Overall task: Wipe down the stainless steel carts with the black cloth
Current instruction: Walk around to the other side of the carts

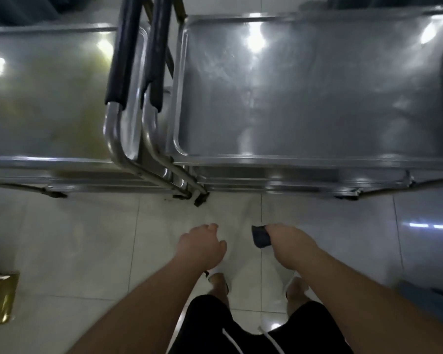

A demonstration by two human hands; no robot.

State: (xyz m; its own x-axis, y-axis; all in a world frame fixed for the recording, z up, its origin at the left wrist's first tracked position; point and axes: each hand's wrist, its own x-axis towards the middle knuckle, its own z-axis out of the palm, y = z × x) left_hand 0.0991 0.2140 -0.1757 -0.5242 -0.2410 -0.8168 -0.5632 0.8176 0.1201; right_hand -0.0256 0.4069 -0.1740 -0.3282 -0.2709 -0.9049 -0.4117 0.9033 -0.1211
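Steel handles [138, 80] between two carts [304, 93]

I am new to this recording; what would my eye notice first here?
Two shiny steel carts fill the upper half, the left cart and the right cart, their dark-padded handles meeting in the middle. Below, over the pale tiled floor, the right hand holds the black cloth.

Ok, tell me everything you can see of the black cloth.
The black cloth is dark, soft-looking and bunched into a small wad. The right hand grips it, so only the end sticking out past the fingers shows. It hangs above the tiled floor, short of both carts, touching nothing but that hand.
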